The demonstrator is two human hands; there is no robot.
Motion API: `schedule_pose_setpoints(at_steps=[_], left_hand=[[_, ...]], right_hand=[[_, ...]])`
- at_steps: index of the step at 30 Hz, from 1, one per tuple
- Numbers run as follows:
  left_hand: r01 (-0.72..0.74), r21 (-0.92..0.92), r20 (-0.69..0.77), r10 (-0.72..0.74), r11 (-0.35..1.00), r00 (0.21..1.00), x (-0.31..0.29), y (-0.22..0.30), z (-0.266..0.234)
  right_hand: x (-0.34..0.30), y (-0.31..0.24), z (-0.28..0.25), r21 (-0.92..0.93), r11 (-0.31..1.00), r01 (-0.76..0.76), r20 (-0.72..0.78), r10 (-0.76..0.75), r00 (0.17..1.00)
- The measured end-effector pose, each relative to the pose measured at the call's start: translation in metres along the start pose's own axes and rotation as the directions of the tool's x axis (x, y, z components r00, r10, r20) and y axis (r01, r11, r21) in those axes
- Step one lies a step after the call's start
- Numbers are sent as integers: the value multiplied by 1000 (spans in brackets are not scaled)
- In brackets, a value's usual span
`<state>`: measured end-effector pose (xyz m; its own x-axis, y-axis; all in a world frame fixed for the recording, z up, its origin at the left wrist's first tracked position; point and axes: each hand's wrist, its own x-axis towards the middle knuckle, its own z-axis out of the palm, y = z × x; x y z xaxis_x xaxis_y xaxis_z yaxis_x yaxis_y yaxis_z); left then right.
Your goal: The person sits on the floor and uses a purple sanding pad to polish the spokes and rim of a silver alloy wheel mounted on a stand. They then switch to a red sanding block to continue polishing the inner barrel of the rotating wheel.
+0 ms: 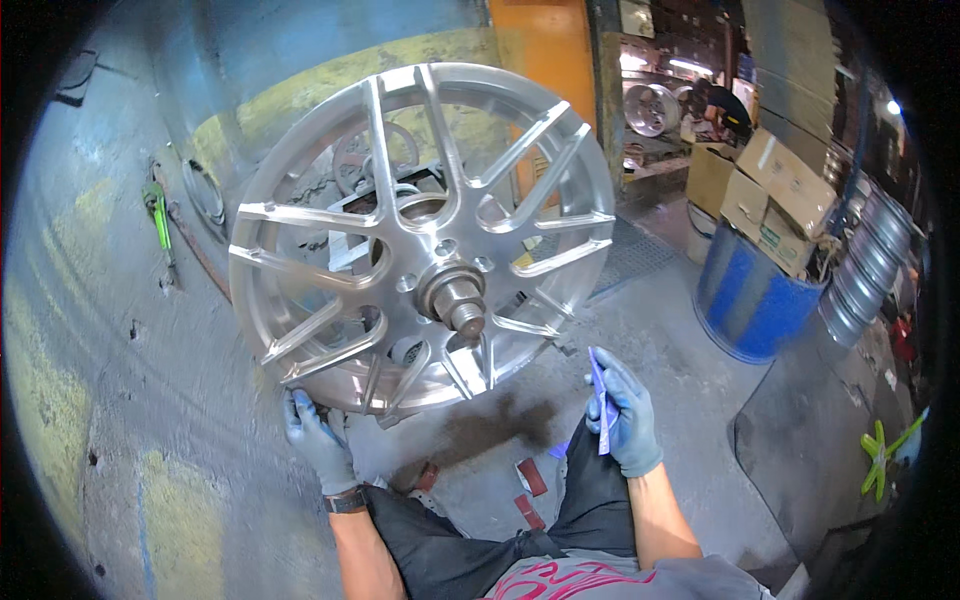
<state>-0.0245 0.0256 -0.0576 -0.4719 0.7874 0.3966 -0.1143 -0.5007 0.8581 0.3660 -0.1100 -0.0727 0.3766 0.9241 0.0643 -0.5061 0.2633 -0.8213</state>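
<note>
A bare-metal alloy wheel (480, 215) with split spokes is mounted upright in front of me on a threaded spindle with a large nut (455, 298). At its lower left edge is my left hand (320, 445) in a grey-blue glove, its fingertips curled against the rim. My right hand (630, 420), gloved alike, is right of the wheel's lower edge and apart from it. Between its thumb and fingers it pinches a folded purple sheet (601, 400) that looks like sandpaper. Some of the left fingers are hidden by the hand itself.
Red-brown abrasive pieces (531, 478) lie on the floor between my legs. At the right, a blue drum (760, 300) bears cardboard boxes (785, 185), beside stacked metal rims (868, 265). A green star-shaped handle (876, 455) stands far right. Another person (722, 108) crouches in the background.
</note>
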Motion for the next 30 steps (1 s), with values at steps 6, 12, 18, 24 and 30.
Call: schedule_pose_setpoints(at_steps=[6, 12, 18, 24, 30], left_hand=[[-70, 56, 38, 68, 996, 997, 10, -12, -7], [-25, 16, -15, 25, 1000, 1000, 3, -22, -3], [150, -127, -57, -159, 980, 986, -7, -40, -1], [335, -173, -90, -354, 926, 931, -20, -78, -23], [640, 222, 179, -676, 736, 715, -149, -60, 51]], right_hand=[[-30, -26, -2, -124, 991, 46, -45, -52, 998], [-36, -30, 18, -145, 988, 58, 18, -56, 998], [-21, 9, -6, 44, 998, -44, 57, 41, 997], [-8, 32, -29, 27, 1000, -4, 46, 3, 999], [-9, 36, -28, -11, 999, 51, -31, -51, 998]])
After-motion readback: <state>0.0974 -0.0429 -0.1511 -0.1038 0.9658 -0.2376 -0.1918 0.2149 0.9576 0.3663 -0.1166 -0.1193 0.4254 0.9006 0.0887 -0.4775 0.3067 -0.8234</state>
